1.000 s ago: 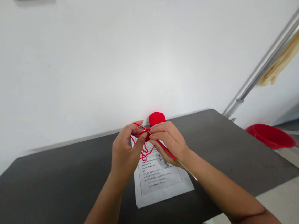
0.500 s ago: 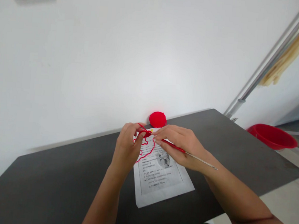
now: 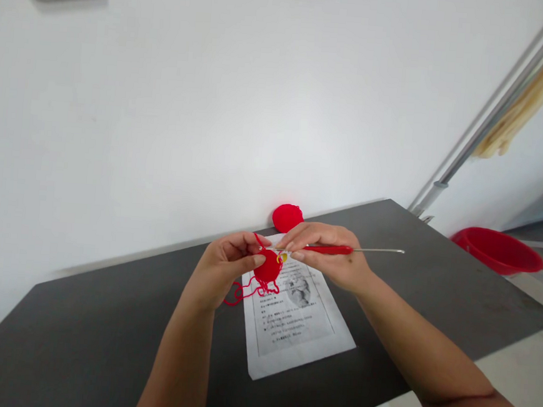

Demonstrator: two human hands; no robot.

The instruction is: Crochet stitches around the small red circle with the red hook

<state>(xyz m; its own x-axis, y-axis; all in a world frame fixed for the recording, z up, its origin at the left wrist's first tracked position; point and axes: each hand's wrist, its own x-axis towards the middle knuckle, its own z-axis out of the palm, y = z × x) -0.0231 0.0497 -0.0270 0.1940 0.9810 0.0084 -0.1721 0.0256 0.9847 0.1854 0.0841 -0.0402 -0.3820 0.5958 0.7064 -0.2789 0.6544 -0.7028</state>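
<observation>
Between thumb and fingers, my left hand (image 3: 229, 260) pinches a small round red crochet piece (image 3: 268, 267), its flat face turned toward me. Loose red yarn (image 3: 246, 291) trails below it, and a small yellow stitch marker (image 3: 283, 257) sits at its right edge. My right hand (image 3: 329, 249) is closed around a crochet hook (image 3: 328, 249) with a red grip and a metal shaft. The hook's thin end reaches to the top edge of the piece; whether it is through a stitch I cannot tell. Behind the hands rests a red yarn ball (image 3: 288, 218).
A printed sheet (image 3: 289, 343) with text and a picture lies under the hands on the dark grey table (image 3: 101, 340). The table's back edge meets a white wall (image 3: 176, 96). A red basin (image 3: 498, 251) and a metal pole (image 3: 489, 120) are at the right.
The crochet piece has turned to show its round face, and its yarn now hangs lower left. My right hand has brought the hook from a slant to nearly level.
</observation>
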